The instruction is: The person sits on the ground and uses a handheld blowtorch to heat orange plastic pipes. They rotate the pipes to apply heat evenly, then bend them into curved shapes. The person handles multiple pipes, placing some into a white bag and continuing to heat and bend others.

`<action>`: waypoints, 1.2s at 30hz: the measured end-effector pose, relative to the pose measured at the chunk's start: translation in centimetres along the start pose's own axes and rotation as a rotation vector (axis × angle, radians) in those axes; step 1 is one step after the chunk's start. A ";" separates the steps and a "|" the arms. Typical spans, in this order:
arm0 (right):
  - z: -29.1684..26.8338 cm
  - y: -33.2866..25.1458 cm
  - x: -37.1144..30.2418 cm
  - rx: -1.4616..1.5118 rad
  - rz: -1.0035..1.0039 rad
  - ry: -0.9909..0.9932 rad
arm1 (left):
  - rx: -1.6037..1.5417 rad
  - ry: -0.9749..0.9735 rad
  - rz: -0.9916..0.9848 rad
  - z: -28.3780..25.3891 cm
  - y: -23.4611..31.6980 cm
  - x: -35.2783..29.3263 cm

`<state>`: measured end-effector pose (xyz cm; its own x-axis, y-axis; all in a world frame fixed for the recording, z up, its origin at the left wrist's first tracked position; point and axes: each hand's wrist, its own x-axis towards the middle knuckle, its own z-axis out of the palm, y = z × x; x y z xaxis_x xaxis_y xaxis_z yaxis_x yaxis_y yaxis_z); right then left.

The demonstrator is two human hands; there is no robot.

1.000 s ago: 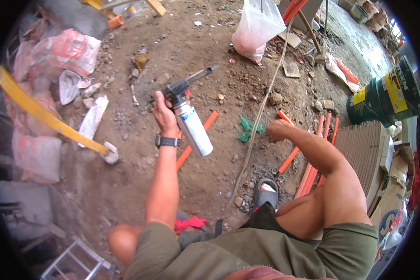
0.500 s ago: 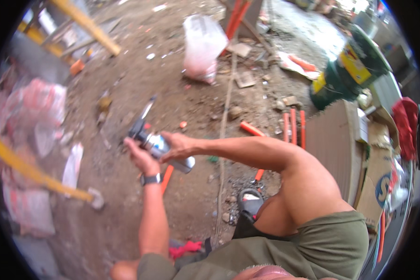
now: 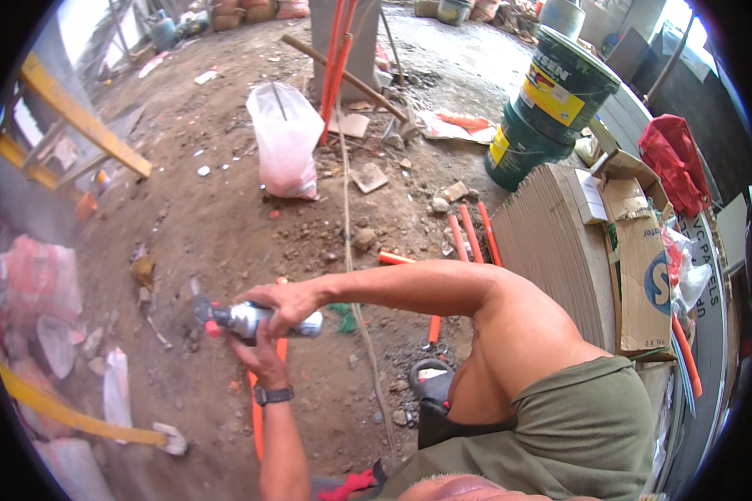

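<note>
Held crosswise in both hands, low and left of the view's centre at about eight o'clock: one silver canister (image 3: 244,318) with a dark nozzle head tipped in red at its nine-o'clock end. Clamped over the top by the right hand (image 3: 288,305), fingers wrapped round the body; cupped and gripped from beneath by the left hand (image 3: 259,357), with a dark wristwatch (image 3: 273,394) just below. Looked a rigid, smooth metal cylinder, so judged stiff and not crushable, fairly light, likely slick under dusty palms; best taken round the mid-body, with the nozzle head left free as the more delicate part. Counted one canister, two hands, one watch. Lay directly under the hands, running toward six o'clock: one orange pipe (image 3: 256,426) on the dirt. Seen at two o'clock from the canister: three short orange pipes (image 3: 470,234) side by side, beside one stack of corrugated sheets (image 3: 551,242). Stood at twelve o'clock: one white plastic bag (image 3: 284,138). Further out toward one o'clock: one green drum (image 3: 551,113). Rested at four o'clock, near the knee: one dark sandal (image 3: 430,380).
</note>
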<state>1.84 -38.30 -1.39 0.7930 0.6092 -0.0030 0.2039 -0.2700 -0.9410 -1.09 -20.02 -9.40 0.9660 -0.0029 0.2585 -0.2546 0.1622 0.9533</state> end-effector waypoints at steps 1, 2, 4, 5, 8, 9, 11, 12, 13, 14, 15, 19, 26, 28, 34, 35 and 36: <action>0.3 -0.2 0.2 -0.042 -0.034 0.089 | 0.050 0.034 0.058 0.4 0.4 0.6; 0.2 -0.4 -0.2 -0.113 -0.042 0.172 | 0.121 0.053 0.109 1.0 0.8 1.1; 0.8 -2.6 0.2 -0.240 -0.081 0.305 | 0.290 0.122 0.213 0.6 1.5 2.1; 1.4 -2.2 0.9 -0.294 -0.129 0.391 | 0.246 0.141 0.130 0.8 1.6 2.5; 1.9 -2.3 2.4 -0.027 -0.088 0.518 | 0.411 0.023 0.315 1.9 0.7 2.6; 2.0 -2.1 2.9 -0.039 -0.064 0.516 | 0.442 -0.027 0.404 1.6 0.1 2.5; 2.2 -1.9 2.3 -0.055 0.025 0.529 | 0.426 -0.034 0.349 2.5 0.6 1.9; 1.3 -2.2 1.7 -0.067 -0.006 0.521 | 0.417 -0.038 0.317 3.1 0.7 1.5; 0.7 -2.1 1.2 0.107 0.021 0.480 | 0.457 -0.113 0.372 2.7 0.9 1.1; 0.9 -1.9 0.1 0.283 0.074 0.448 | 0.506 -0.190 0.347 2.2 1.3 0.9; 0.5 -1.2 -0.9 0.286 0.121 0.432 | 0.369 -0.237 0.258 1.5 1.1 0.3; -1.1 -1.2 -3.2 0.216 0.288 0.383 | 0.533 -0.375 -0.338 -6.0 -2.6 -0.1; -2.0 -4.0 -5.8 0.144 0.423 0.412 | 1.545 -0.849 -0.502 -15.7 -6.9 -5.5; -2.1 -5.7 -6.0 0.132 0.417 0.445 | 1.540 -0.871 -0.570 -15.2 -7.8 -5.4; -1.1 -14.0 -5.7 0.065 0.353 0.435 | 1.252 -0.772 -0.636 -19.7 -5.5 -0.4; -1.0 -14.7 -6.4 0.085 0.335 0.444 | 1.214 -0.764 -0.577 -20.5 -4.0 1.3; -0.8 -15.1 -7.0 0.116 0.350 0.466 | 1.184 -0.762 -0.512 -20.8 -1.7 3.1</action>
<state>-6.37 -39.08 13.14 0.9756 0.1005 -0.1953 -0.1579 -0.2970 -0.9417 3.27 0.24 -13.49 0.7997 -0.3711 -0.4720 -0.1526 -0.8859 0.4380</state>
